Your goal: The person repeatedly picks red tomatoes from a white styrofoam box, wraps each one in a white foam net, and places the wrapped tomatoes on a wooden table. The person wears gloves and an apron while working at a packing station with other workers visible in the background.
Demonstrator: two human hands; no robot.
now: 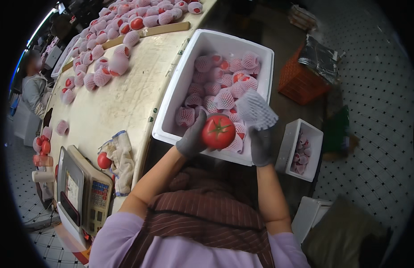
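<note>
A ripe red tomato [219, 131] with its green calyx facing up rests in my gloved left hand [192, 139], whose fingers curl round its left side. My right hand [261, 146], also in a grey glove, grips a white foam net sleeve [256, 110] by its lower end. The sleeve looks empty and stands up from the fingers. Both hands are over the near end of a large white foam box [236, 39]. Inside it lie many net-wrapped tomatoes [225, 99] in pinkish sleeves, the nearest partly hidden by my hands.
On the pale table [135, 73] at left, wrapped tomatoes [100, 76] gather around a wooden strip [146, 31]. Nearer are a scale [97, 196], a cloth [122, 158] and a bare tomato [104, 161]. A smaller foam box [317, 152] and an orange crate [301, 78] stand at right. Another person [33, 91] is far left.
</note>
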